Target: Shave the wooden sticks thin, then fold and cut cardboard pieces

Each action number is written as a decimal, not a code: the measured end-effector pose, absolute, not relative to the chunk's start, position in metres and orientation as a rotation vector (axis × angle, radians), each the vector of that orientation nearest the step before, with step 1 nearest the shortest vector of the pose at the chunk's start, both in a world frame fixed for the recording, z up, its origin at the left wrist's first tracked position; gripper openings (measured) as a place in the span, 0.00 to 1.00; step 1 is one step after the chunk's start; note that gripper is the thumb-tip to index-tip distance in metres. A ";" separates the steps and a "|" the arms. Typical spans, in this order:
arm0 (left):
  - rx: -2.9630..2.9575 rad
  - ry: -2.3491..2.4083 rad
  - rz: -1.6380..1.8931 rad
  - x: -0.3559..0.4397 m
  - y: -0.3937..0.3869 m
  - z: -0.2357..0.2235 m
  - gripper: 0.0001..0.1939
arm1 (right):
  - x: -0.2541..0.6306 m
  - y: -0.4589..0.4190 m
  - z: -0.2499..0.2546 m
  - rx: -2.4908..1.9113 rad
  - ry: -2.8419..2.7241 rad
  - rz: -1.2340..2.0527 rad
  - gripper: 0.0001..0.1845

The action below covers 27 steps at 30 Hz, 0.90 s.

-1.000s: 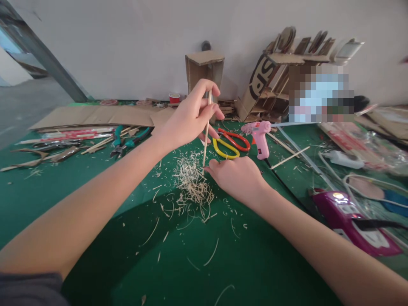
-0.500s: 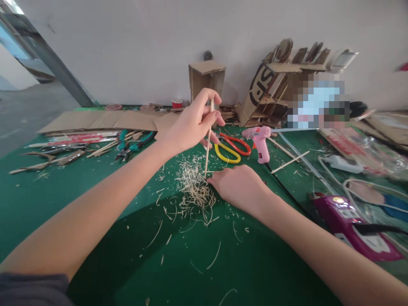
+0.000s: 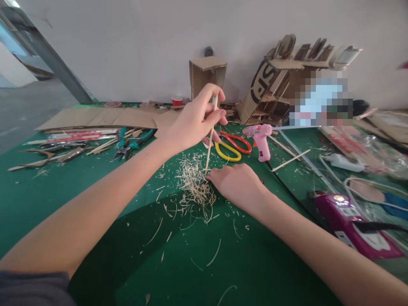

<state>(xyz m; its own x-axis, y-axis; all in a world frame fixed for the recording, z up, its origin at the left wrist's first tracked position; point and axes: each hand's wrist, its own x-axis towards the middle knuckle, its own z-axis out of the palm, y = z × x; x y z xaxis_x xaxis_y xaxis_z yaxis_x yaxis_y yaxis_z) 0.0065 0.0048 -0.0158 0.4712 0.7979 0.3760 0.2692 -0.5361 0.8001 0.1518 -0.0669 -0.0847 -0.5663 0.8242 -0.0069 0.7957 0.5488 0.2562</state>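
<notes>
My left hand pinches a thin wooden stick near its upper end. The stick stands nearly upright, leaning slightly, its lower end at a heap of pale wood shavings on the green tabletop. My right hand is closed low over the table, with its fingertips right at the stick's lower end. Whatever those fingers grip is hidden behind the hand. Just beyond the hands lie scissors with one yellow and one red handle loop.
A pink glue gun stands right of the scissors, its black cord trailing toward a purple power strip. Green-handled pliers and sticks lie at left. Cardboard structures stand against the wall. Loose curls are scattered around.
The left hand and the stick's top have shifted slightly right and up in view. The right hand has barely moved. The whole view has tilted a little.
</notes>
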 end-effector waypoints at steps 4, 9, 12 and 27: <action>2.033 0.881 1.009 0.006 0.005 -0.016 0.13 | 0.153 -0.071 -0.081 1.382 2.697 0.267 0.16; 2.011 0.860 0.985 0.004 0.006 -0.015 0.18 | 0.163 -0.069 -0.075 1.363 2.890 -0.002 0.23; 1.991 0.863 0.992 0.003 0.008 -0.016 0.17 | 0.170 -0.061 -0.081 1.556 2.953 -0.089 0.22; 1.969 0.959 1.133 -0.006 0.028 -0.022 0.08 | 0.175 -0.054 -0.104 1.604 3.156 0.125 0.19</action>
